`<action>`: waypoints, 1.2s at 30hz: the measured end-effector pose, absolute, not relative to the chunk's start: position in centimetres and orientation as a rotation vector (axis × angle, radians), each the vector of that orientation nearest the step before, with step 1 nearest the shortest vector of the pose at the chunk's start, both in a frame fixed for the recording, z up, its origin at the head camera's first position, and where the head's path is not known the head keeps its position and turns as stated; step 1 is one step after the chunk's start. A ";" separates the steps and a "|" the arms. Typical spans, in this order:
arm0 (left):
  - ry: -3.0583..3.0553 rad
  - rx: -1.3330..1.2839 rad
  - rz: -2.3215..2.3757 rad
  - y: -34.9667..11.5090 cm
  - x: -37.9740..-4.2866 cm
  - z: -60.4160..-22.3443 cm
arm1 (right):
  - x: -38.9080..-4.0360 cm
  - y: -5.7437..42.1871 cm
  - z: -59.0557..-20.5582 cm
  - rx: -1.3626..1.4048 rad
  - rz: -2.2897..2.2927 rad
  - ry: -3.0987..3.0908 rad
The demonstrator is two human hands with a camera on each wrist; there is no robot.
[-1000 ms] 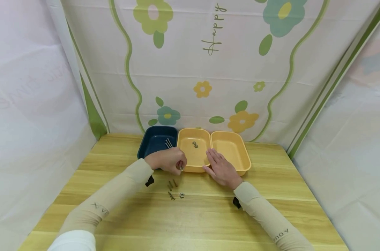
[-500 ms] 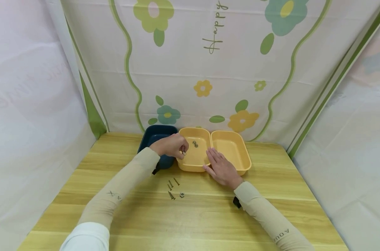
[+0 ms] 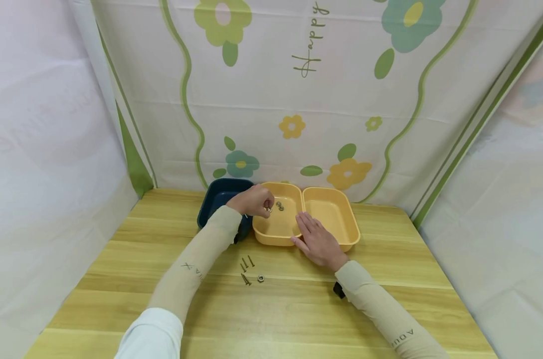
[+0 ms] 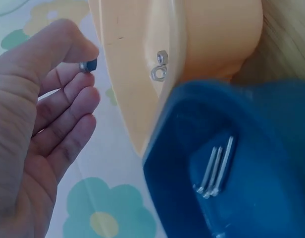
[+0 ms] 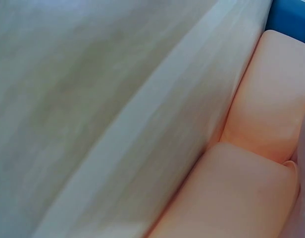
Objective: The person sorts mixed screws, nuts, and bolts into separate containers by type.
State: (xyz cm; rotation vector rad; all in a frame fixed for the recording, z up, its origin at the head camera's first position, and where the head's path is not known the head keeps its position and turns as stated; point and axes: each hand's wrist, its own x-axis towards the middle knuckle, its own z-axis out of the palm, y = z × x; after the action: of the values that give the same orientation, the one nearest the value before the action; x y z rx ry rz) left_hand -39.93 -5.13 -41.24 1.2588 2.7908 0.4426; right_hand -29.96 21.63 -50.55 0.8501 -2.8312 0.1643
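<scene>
My left hand (image 3: 252, 201) is over the left side of the middle yellow box (image 3: 275, 240). Between thumb and forefinger it pinches a small metal nut (image 4: 88, 65), the other fingers loosely bent. Two more nuts (image 4: 159, 73) lie inside that box. My right hand (image 3: 318, 243) rests with straight fingers on the adjoining rims of the middle box and the right yellow box (image 3: 354, 234). In the dark blue box (image 3: 202, 212), partly behind the left forearm, several long silver nails or bolts (image 4: 217, 166) show in the left wrist view.
On the wooden table (image 3: 289, 319), in front of the boxes, several screws (image 3: 246, 280) lie beside a single loose nut (image 3: 261, 278). The three boxes stand in a row against a flower-printed cloth (image 3: 253, 99). More cloth hangs at both sides.
Carrying the nut, my left hand has moved from in front of the boxes, up and slightly right, to over the middle yellow box. The right hand has stayed in place.
</scene>
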 end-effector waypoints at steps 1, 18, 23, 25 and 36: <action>2.797 1.260 0.458 -5.0 -40.1 -41.5 | -29.9 21.6 -50.6 0.851 0.165 -2.826; 2.825 1.243 0.361 -5.7 -38.5 -42.8 | -30.1 21.7 -50.5 0.846 0.126 -2.857; 2.743 1.271 0.400 -6.1 -36.4 -41.4 | -30.1 21.7 -50.7 0.862 0.134 -2.825; 2.723 1.307 0.385 -6.2 -35.6 -41.0 | -30.1 21.7 -50.7 0.857 0.132 -2.828; 2.646 1.411 0.322 -6.5 -31.6 -41.1 | -30.0 21.7 -50.6 0.840 0.140 -2.865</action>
State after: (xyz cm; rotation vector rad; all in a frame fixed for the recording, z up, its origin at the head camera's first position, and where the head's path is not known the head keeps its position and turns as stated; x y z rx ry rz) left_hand -31.59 -6.52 -41.12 1.4107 2.6462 0.3215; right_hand -30.03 21.71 -50.61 0.8402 -2.8652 0.1398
